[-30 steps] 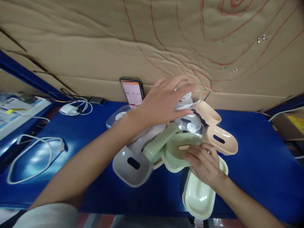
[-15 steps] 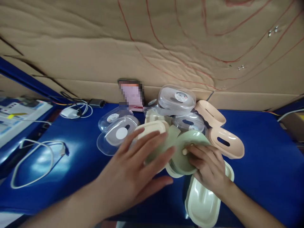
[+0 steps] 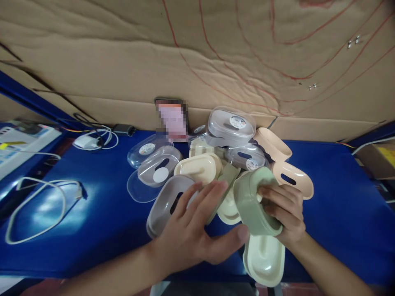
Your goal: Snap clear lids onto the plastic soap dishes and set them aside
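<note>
The right hand [image 3: 282, 213] is wrapped around a green dish [image 3: 254, 201], fingers curled over its upper rim and thumb side tucked underneath, so the dish is lifted and tilted on edge, its outer wall turned towards the camera. It sits just above a cream dish [image 3: 265, 257] that lies at the near edge of the blue table [image 3: 339, 213]. The left hand [image 3: 197, 234] is spread flat with fingers apart, gripping nothing: its fingertips rest across a grey dish [image 3: 163, 205] with a slot in its base, and the thumb stretches right, nearly reaching the bottom of the green dish.

Behind the hands there's a heap of the same sort of pieces. A cream dish with a ridge [image 3: 199, 167] lies just past the left fingertips, two peach dishes [image 3: 293, 179] lie to the right of the green one, and clear lids [image 3: 157, 168] are stacked to the left, each carrying a round white sticker. A clear box [image 3: 231, 125] tops the pile at the back. A phone [image 3: 172, 119] leans against the cardboard wall [image 3: 123, 61] behind it all. Far left on the table, a white cable [image 3: 33, 209] loops round, with a white charger [image 3: 84, 142] further back.
</note>
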